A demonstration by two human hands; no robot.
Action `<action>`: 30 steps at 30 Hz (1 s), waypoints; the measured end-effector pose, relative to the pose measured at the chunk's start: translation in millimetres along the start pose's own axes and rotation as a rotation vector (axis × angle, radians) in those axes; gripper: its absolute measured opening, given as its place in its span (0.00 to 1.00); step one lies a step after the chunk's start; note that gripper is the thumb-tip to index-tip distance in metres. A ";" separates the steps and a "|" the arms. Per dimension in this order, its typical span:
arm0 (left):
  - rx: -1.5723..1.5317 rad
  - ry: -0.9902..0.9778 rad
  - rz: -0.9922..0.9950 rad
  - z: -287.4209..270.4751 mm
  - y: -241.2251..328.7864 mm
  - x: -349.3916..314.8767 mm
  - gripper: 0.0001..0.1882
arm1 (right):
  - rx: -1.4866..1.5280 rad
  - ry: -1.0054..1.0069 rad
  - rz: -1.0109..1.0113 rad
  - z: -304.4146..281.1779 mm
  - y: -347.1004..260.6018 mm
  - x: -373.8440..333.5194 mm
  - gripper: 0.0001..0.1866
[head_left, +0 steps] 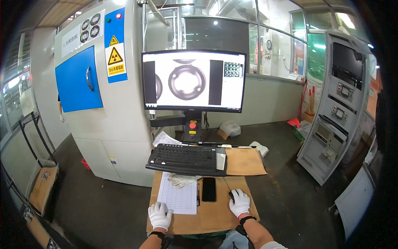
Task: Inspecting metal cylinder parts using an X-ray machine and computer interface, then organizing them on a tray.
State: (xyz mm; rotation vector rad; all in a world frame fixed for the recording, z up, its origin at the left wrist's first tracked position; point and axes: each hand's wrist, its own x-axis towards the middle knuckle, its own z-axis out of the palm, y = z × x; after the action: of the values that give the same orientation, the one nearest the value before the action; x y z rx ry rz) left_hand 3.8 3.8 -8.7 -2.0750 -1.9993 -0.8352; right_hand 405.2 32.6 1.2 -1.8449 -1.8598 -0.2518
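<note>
And at L, the L hand point(160, 216), in a wht glove, rests at the printed sheet point(182, 201)'s lower-left corner, fingers a bit apart, laid over its edge. Mid-tbl, a blk pen point(198, 198) and blk phone point(209, 189) lie flat; then R hand point(239, 203), also gloved, fingers close tog. & curled over the blk mouse point(231, 195), R of phone on the cardboard point(219, 220).

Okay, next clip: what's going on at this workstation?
A person has the gloved right hand on a black computer mouse, while the gloved left hand rests at the lower-left corner of a printed form. A smartphone with a dark screen lies between the hands, beyond them a black keyboard. Behind that, the monitor shows a large, dark ring with a bright center.
</note>
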 end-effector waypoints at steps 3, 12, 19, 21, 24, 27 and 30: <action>0.002 -0.022 -0.015 -0.7 3.0 0.9 0.22 | 0.001 -0.009 0.001 -1.2 0.3 1.4 0.28; 0.026 0.024 0.009 -7.6 12.4 4.1 0.18 | -0.014 0.011 -0.016 5.7 8.3 0.8 0.27; 0.036 0.059 0.026 -0.5 7.8 2.2 0.18 | -0.015 -0.018 0.009 6.9 8.6 0.7 0.27; 0.035 0.060 0.025 -0.8 7.5 2.1 0.19 | -0.013 -0.014 0.008 6.7 8.2 0.6 0.27; 0.030 0.009 0.005 -1.5 6.8 2.2 0.19 | -0.014 -0.021 0.011 4.6 6.5 0.7 0.27; 0.034 0.028 0.010 -1.2 6.9 1.9 0.20 | -0.013 -0.015 0.007 5.4 6.8 0.1 0.27; 0.042 0.050 0.019 1.5 4.5 1.1 0.21 | -0.014 -0.014 0.010 4.8 6.0 -0.1 0.27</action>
State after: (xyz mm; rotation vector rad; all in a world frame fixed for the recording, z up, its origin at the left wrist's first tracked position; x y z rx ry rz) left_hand 8.6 5.0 -8.2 -2.0267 -1.9515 -0.8259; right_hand 410.0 35.2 -4.2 -1.8695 -1.8616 -0.2499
